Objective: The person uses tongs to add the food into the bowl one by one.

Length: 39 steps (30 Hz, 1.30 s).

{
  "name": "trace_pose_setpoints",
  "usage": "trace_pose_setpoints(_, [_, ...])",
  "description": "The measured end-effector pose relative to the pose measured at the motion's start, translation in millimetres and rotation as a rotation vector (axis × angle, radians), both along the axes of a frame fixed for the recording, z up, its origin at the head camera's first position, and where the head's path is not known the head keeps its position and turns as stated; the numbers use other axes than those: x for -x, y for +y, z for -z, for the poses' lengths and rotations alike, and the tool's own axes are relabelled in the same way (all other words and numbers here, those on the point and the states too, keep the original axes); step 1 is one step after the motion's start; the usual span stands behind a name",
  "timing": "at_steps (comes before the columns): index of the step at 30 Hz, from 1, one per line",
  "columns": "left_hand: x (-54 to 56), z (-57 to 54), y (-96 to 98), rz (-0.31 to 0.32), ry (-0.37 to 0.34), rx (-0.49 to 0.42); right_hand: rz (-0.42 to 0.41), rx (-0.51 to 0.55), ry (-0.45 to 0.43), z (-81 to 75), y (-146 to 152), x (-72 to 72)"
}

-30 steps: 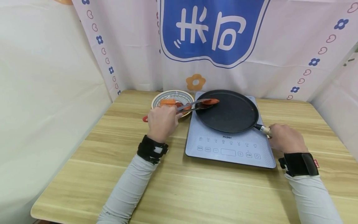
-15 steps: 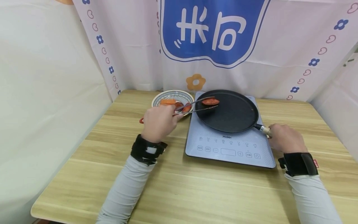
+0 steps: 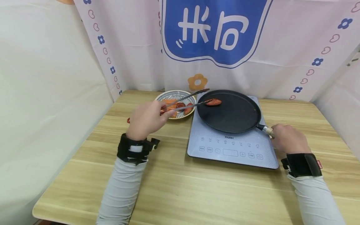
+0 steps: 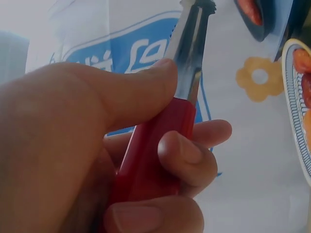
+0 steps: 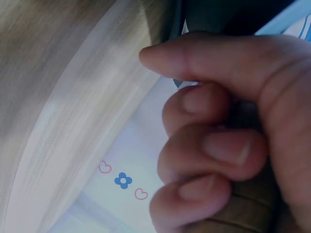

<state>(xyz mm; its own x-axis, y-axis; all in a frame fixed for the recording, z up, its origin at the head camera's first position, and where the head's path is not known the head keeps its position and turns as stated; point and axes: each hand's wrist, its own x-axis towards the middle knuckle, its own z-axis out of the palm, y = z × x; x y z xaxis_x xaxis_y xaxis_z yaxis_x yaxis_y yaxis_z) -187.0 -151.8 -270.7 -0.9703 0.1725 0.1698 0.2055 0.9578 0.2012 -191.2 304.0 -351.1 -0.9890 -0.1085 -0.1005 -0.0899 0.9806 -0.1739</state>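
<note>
My left hand [image 3: 146,120] holds a pair of metal tongs [image 4: 150,160] by the red grip, thumb on one side and curled fingers on the other. In the head view the tongs' arms are spread, reaching over the plate toward the pan; the lower tip overlaps a reddish sausage-like piece [image 3: 216,102]. That piece lies at the left edge of a flat black frying pan [image 3: 230,115]. My right hand [image 3: 289,137] grips the pan's wooden handle [image 3: 269,130], fingers wrapped round it in the right wrist view.
The pan sits on a grey-blue Haier induction cooker [image 3: 208,140]. Left of it stands a patterned plate [image 3: 183,94] with orange sticks [image 3: 169,102] and reddish pieces [image 3: 188,108]. A printed cloth [image 3: 140,62] hangs behind the wooden table [image 3: 174,187].
The tongs have opened from around the sausage-like piece, leaving it in the pan. My left hand has drawn back to the left with them. The right hand stays on the pan handle.
</note>
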Motion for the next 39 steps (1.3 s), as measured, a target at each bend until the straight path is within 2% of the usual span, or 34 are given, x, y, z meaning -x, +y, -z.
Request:
trace_pose_setpoints(6, [1.2,-4.3,-11.3,-0.005,-0.039,0.013,-0.01,-0.01,0.001,1.0,2,0.9])
trace_pose_setpoints(18, [2.2,-11.0,-39.4,-0.021,-0.146,-0.074,-0.002,-0.006,-0.002,1.7,2,1.8])
trace_pose_setpoints(30, [6.2,-8.8,-56.4,-0.091,-0.209,-0.07,-0.001,0.0,0.0,2.0,2,1.3])
trace_pose_setpoints(39, [11.1,-2.1,-62.5,-0.097,-0.205,-0.055,0.006,-0.006,0.004,2.3,1,1.5])
